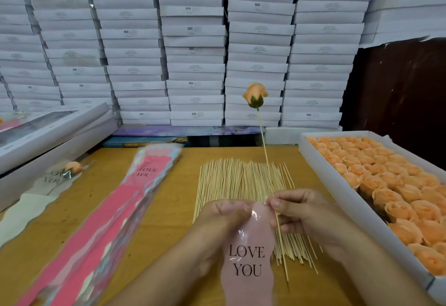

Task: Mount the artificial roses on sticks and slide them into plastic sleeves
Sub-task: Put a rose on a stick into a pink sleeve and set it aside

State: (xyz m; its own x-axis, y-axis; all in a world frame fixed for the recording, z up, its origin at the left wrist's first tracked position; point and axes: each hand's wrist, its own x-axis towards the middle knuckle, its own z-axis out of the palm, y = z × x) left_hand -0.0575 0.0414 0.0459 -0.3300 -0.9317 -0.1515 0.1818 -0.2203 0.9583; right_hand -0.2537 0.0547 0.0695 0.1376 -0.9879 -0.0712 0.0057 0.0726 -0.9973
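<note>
An orange artificial rose (255, 95) stands upright on a thin wooden stick (265, 151). My right hand (306, 211) pinches that stick and the top edge of a pink plastic sleeve (248, 257) printed "LOVE YOU". My left hand (222, 216) grips the sleeve's top edge from the left. The stick's lower end runs down beside the sleeve's right edge. A spread pile of loose sticks (241, 185) lies on the wooden table (169, 209) under my hands.
A white tray (342, 199) full of orange rose heads (391, 185) sits at the right. A stack of pink sleeves (115, 209) lies left of centre. A sleeved rose (72, 168) lies at far left beside white boxes (48, 136). Stacked white boxes (193, 40) fill the back.
</note>
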